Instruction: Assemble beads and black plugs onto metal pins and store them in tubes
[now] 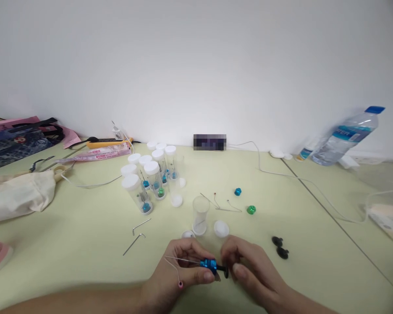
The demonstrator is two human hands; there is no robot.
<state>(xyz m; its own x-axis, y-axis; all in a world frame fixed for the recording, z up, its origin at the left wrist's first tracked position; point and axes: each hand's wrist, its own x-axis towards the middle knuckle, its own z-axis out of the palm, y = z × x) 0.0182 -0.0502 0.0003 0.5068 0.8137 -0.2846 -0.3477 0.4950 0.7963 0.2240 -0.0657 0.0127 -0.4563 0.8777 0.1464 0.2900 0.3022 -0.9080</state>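
Observation:
My left hand point(186, 268) is closed around a blue metal fitting point(208, 265), held sideways between thumb and fingers. A thin bent wire point(180, 260) runs out of its left end, with a pink-rimmed loop near the wrist. From the right end sticks a black stem with a flat round disc point(226, 272). My right hand point(250, 268) is right beside this disc, fingers curled and thumb apart from the index finger; no thing shows between them. Just beyond the hands stand an uncapped clear tube point(201, 216) and a white cap point(221, 229); another cap point(188, 234) is partly hidden.
Several white-capped tubes point(151, 168) stand at left-centre. Two hex keys point(134, 244) lie nearer. Blue point(237, 192) and green point(251, 209) fittings, bent wires point(227, 210) and black discs point(282, 253) lie to the right. A water bottle point(347, 135) leans by the wall.

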